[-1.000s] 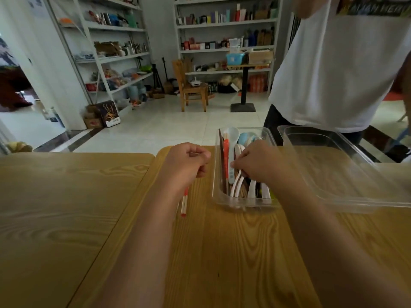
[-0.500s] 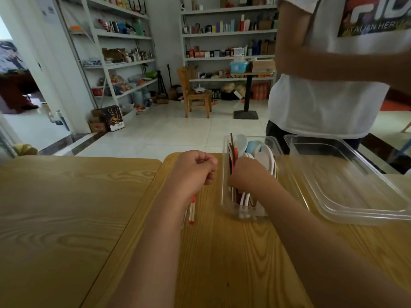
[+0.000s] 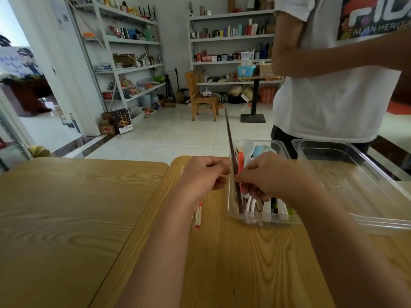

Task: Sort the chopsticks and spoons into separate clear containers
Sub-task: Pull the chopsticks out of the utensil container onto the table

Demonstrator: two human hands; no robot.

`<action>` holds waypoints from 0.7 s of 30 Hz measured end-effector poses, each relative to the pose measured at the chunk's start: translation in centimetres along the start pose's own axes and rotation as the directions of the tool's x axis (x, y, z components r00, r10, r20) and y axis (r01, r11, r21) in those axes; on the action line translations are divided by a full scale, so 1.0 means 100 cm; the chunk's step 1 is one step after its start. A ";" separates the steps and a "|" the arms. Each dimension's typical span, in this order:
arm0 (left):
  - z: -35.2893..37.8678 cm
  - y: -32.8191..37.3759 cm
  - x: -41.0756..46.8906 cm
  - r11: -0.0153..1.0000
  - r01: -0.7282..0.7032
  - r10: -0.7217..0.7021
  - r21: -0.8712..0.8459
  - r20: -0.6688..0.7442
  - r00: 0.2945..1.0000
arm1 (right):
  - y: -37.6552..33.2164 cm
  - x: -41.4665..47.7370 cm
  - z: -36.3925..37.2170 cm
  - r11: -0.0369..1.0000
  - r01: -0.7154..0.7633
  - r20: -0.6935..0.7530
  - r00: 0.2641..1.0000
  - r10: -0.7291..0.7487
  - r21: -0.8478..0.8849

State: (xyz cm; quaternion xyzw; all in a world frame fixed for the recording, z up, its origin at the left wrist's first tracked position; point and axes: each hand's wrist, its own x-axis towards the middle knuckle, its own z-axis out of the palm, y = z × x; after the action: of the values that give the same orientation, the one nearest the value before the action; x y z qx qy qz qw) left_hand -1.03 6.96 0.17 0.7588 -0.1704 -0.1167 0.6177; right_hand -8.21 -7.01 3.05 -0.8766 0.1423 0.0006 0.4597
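Shelves crowded with boxes and bottles are seen behind a pale wooden bench (image 3: 66,218). Near its middle, the left hand (image 3: 203,176) is closed, its fingers (image 3: 219,185) curled round a pair of white, red-tipped chopsticks (image 3: 198,215) whose ends are seen below the fist. Just beside it, a dark chopstick (image 3: 230,141) is held almost upright, pinched by the right hand (image 3: 269,174), its lower end down inside the small clear container (image 3: 264,221), where spoons and other chopsticks are mixed. A larger clear container (image 3: 360,190), with nothing seen in it, is placed to the right, before a standing person in a white T-shirt (image 3: 322,96). If the dark chopstick is levered against the wall, the small clear container may be tipped or dragged and the pinch lost. The pair may also be dropped if the left hand is loosened to receive another.
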 end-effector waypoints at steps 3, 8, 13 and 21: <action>-0.002 -0.001 0.000 0.999 0.031 -0.032 0.035 0.020 0.999 | -0.001 0.000 0.009 1.000 0.016 0.037 0.999 -0.016 0.009; -0.006 -0.001 0.001 0.995 0.052 -0.053 0.091 0.008 0.999 | 0.000 0.002 0.016 0.998 0.051 0.075 0.996 -0.053 0.024; -0.024 -0.013 0.006 0.959 0.080 -0.045 0.270 -0.132 0.990 | 0.008 0.006 0.005 0.994 0.080 -0.010 0.997 -0.080 0.080; -0.007 -0.051 0.019 0.776 0.196 -0.086 0.599 -0.208 0.974 | 0.019 0.010 -0.008 0.993 0.065 -0.065 0.996 -0.059 0.094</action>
State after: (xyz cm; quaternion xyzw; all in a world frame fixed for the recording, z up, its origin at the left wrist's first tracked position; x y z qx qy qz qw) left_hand 1.58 7.73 -4.56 0.9363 -0.0886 -0.0363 0.3379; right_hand -7.80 -8.88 1.87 -0.8570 0.1289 -0.0477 0.4966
